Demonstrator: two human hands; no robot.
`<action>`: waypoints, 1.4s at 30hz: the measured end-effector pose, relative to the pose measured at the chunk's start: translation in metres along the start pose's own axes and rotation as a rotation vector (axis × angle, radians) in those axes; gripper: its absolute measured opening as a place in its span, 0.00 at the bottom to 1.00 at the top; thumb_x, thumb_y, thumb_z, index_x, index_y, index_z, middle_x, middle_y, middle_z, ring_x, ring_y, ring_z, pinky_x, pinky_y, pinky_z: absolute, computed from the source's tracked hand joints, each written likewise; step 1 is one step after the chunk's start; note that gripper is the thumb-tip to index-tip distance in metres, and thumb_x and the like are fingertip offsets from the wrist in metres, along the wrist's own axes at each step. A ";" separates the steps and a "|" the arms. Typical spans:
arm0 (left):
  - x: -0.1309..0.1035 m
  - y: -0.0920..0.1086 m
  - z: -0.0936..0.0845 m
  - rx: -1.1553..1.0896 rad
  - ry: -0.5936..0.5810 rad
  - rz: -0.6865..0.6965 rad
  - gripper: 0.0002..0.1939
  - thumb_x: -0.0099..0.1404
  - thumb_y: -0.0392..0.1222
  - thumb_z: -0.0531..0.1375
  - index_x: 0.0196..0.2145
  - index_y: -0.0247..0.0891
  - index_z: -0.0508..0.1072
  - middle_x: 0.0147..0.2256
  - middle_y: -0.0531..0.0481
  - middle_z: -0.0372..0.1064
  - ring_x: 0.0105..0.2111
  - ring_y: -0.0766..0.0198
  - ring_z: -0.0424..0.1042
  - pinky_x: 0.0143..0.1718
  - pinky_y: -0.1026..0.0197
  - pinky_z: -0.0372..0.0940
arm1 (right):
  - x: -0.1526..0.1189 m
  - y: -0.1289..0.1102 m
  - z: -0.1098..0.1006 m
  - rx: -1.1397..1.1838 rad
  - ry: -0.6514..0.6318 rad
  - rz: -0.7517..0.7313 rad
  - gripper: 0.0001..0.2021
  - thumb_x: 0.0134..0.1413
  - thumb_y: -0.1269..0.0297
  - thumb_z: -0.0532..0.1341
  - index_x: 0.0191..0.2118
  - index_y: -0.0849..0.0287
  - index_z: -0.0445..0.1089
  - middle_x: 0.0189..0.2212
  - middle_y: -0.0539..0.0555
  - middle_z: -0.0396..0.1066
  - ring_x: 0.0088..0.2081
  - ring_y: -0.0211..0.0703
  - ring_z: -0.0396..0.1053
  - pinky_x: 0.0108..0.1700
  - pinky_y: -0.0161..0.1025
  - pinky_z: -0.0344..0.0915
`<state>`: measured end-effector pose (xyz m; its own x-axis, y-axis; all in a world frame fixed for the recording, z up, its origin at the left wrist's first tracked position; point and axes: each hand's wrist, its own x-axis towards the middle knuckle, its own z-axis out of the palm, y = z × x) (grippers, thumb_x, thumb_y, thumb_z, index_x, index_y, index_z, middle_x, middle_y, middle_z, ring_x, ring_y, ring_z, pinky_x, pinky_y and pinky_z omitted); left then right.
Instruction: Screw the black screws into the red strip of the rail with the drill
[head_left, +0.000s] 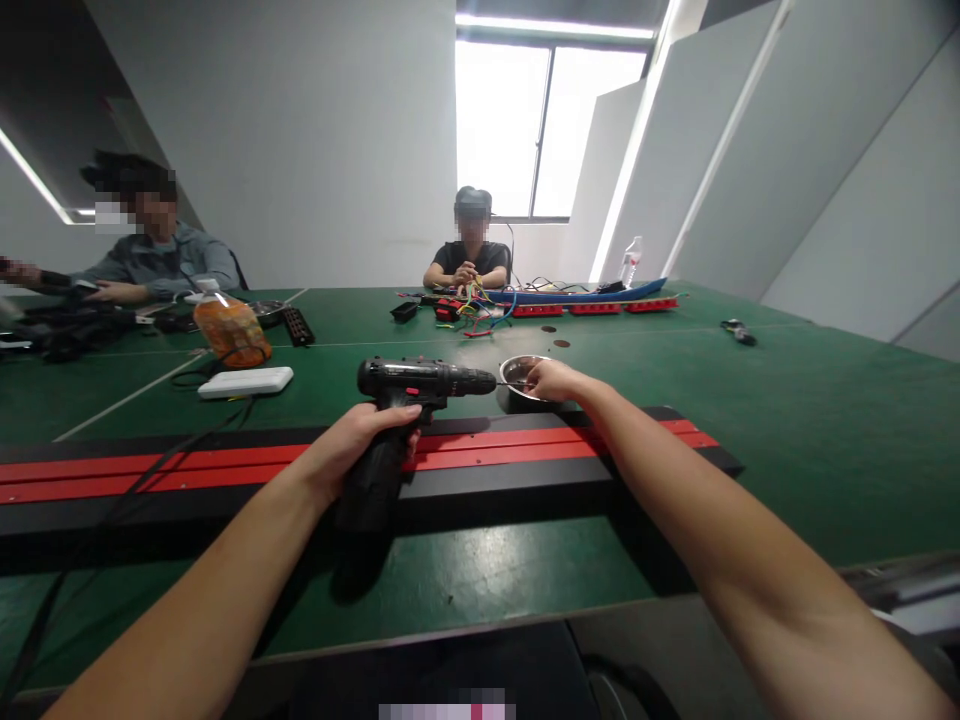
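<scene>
My left hand (379, 425) is wrapped round the grip of a black cordless drill (416, 380) with a small red switch. Its chuck points right, and a thin bit (510, 383) reaches over the near-left rim of a round metal bowl (517, 366). At that bowl, my right hand (553, 381) has its fingers drawn together and pointing down, close to the bit's tip. Whatever lies between those fingertips is hidden. Below the drill runs a long black bar with red strips (480, 448), lying across the green table (480, 560).
A white power bank (246, 382), an orange-filled bottle (232, 328) and a black power strip (298, 327) are on the left. Farther back lie coloured wires (487, 308), red blocks (536, 311) and a blue strip (585, 297). Two people (471, 262) sit across the table.
</scene>
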<state>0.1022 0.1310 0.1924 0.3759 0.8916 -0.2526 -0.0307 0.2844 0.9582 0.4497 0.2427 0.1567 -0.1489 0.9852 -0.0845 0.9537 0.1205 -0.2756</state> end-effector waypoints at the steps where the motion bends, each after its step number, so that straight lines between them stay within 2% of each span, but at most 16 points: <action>1: 0.000 -0.001 0.000 -0.016 -0.002 0.008 0.14 0.57 0.47 0.68 0.34 0.32 0.76 0.27 0.46 0.71 0.24 0.65 0.70 0.24 0.65 0.68 | -0.003 -0.002 -0.001 0.003 0.028 0.010 0.05 0.47 0.65 0.64 0.29 0.59 0.77 0.27 0.52 0.73 0.27 0.39 0.67 0.31 0.33 0.60; 4: -0.001 -0.003 -0.001 -0.079 -0.008 0.027 0.13 0.58 0.46 0.67 0.34 0.32 0.75 0.27 0.47 0.70 0.23 0.66 0.70 0.24 0.66 0.68 | -0.014 -0.010 -0.006 0.023 0.107 0.028 0.07 0.49 0.62 0.64 0.30 0.59 0.78 0.27 0.53 0.74 0.28 0.40 0.68 0.31 0.34 0.59; 9: 0.001 -0.007 -0.006 -0.152 0.000 0.026 0.13 0.58 0.46 0.66 0.32 0.32 0.74 0.27 0.48 0.69 0.22 0.66 0.70 0.21 0.65 0.67 | -0.028 -0.018 -0.019 0.030 0.198 0.094 0.16 0.57 0.55 0.59 0.30 0.62 0.76 0.23 0.55 0.71 0.25 0.41 0.67 0.28 0.36 0.55; 15: 0.003 -0.010 -0.009 -0.174 0.009 0.016 0.14 0.58 0.46 0.66 0.32 0.31 0.73 0.27 0.47 0.69 0.23 0.66 0.70 0.21 0.66 0.66 | -0.042 -0.025 -0.025 0.134 0.275 0.135 0.16 0.60 0.58 0.57 0.26 0.62 0.71 0.23 0.56 0.70 0.25 0.41 0.65 0.26 0.37 0.52; 18: 0.001 -0.010 -0.007 -0.145 0.012 0.029 0.14 0.59 0.47 0.66 0.33 0.31 0.74 0.28 0.47 0.69 0.23 0.65 0.70 0.22 0.64 0.67 | -0.054 -0.033 -0.025 0.427 0.292 0.121 0.12 0.59 0.60 0.58 0.29 0.61 0.69 0.24 0.54 0.68 0.25 0.39 0.63 0.26 0.36 0.53; 22: -0.003 -0.009 -0.004 -0.114 0.011 0.036 0.15 0.59 0.47 0.66 0.36 0.30 0.74 0.27 0.47 0.69 0.23 0.65 0.70 0.21 0.64 0.67 | -0.070 -0.042 -0.022 0.942 0.187 0.025 0.07 0.54 0.61 0.63 0.35 0.60 0.69 0.26 0.52 0.69 0.27 0.38 0.65 0.27 0.33 0.57; 25: -0.004 -0.009 -0.003 -0.101 0.030 0.038 0.16 0.59 0.47 0.66 0.36 0.29 0.74 0.27 0.47 0.69 0.23 0.65 0.70 0.22 0.65 0.67 | -0.075 -0.043 -0.017 1.102 0.147 -0.038 0.10 0.50 0.61 0.68 0.35 0.60 0.71 0.27 0.52 0.69 0.28 0.37 0.65 0.27 0.32 0.58; 30: -0.004 -0.009 -0.003 -0.095 0.048 0.055 0.15 0.58 0.45 0.67 0.37 0.30 0.75 0.27 0.46 0.70 0.23 0.65 0.71 0.22 0.66 0.67 | -0.070 -0.039 -0.008 1.186 0.146 -0.105 0.11 0.49 0.58 0.68 0.32 0.62 0.73 0.24 0.52 0.67 0.26 0.36 0.62 0.26 0.33 0.56; 36: -0.004 -0.008 -0.002 -0.103 0.060 0.045 0.14 0.59 0.45 0.66 0.35 0.29 0.75 0.26 0.46 0.70 0.22 0.65 0.71 0.21 0.66 0.67 | -0.071 -0.039 -0.008 1.210 0.189 -0.076 0.12 0.51 0.57 0.67 0.33 0.63 0.74 0.25 0.53 0.68 0.26 0.36 0.62 0.26 0.33 0.55; 42: -0.006 -0.008 0.000 -0.085 0.087 0.036 0.14 0.58 0.45 0.67 0.35 0.29 0.75 0.27 0.45 0.71 0.22 0.65 0.71 0.21 0.66 0.66 | -0.070 -0.037 -0.006 1.210 0.191 -0.109 0.13 0.51 0.55 0.67 0.32 0.62 0.73 0.25 0.53 0.68 0.27 0.36 0.62 0.26 0.34 0.56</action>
<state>0.1005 0.1233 0.1863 0.2912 0.9280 -0.2324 -0.1221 0.2770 0.9531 0.4265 0.1699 0.1786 -0.0749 0.9913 0.1085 0.0664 0.1135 -0.9913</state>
